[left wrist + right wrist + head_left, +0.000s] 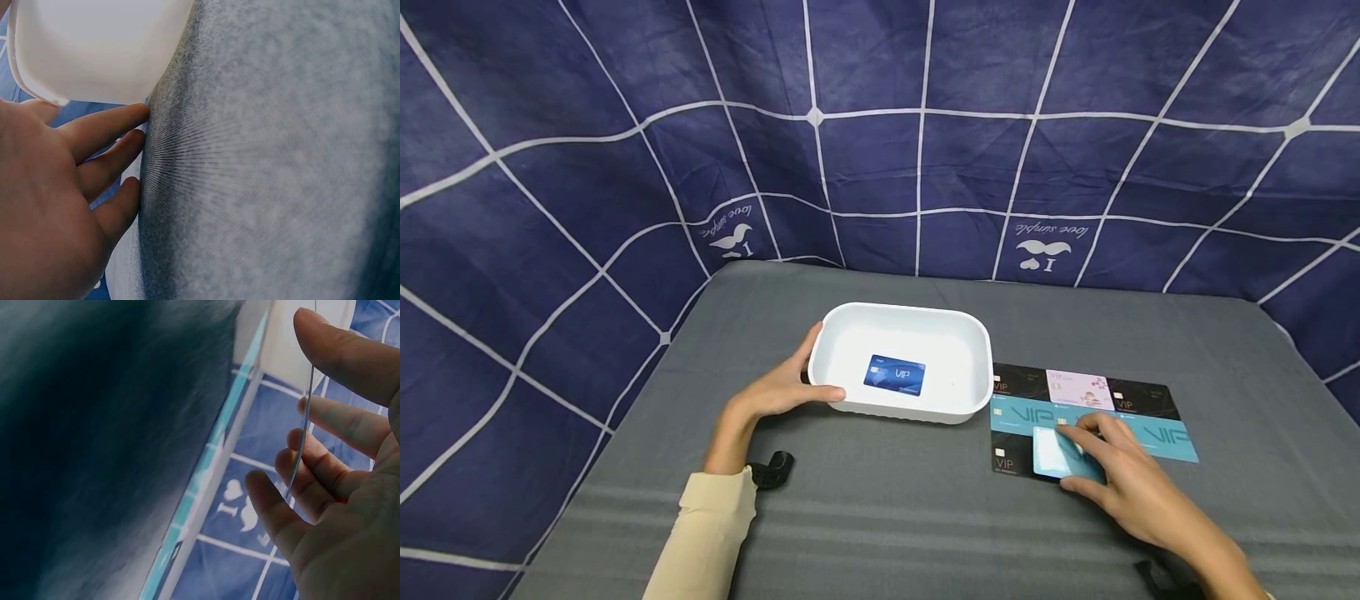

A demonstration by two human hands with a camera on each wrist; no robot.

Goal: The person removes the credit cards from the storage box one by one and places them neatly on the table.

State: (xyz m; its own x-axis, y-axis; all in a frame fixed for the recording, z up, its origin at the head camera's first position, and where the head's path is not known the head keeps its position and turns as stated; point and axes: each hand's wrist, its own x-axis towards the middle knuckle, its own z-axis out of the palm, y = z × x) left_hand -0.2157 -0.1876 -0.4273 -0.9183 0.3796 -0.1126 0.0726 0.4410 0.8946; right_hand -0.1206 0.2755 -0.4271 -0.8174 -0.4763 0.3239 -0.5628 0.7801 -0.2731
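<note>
My left hand rests against the left end of a white plastic tray, straight thumb along its front and index finger up its side. Inside the tray lies a dark blue VIP card. In the left wrist view the other fingers spread beside the tray's corner. My right hand pinches a light blue card between thumb and fingers, above a block of cards laid edge to edge. The right wrist view shows this held card edge-on. It and the hand hide part of the block's front row.
The block's back row has a black card, a pink card and another black card. Teal VIP cards form the middle row; a black card lies front left. A grey cloth covers the table; blue checked fabric hangs behind.
</note>
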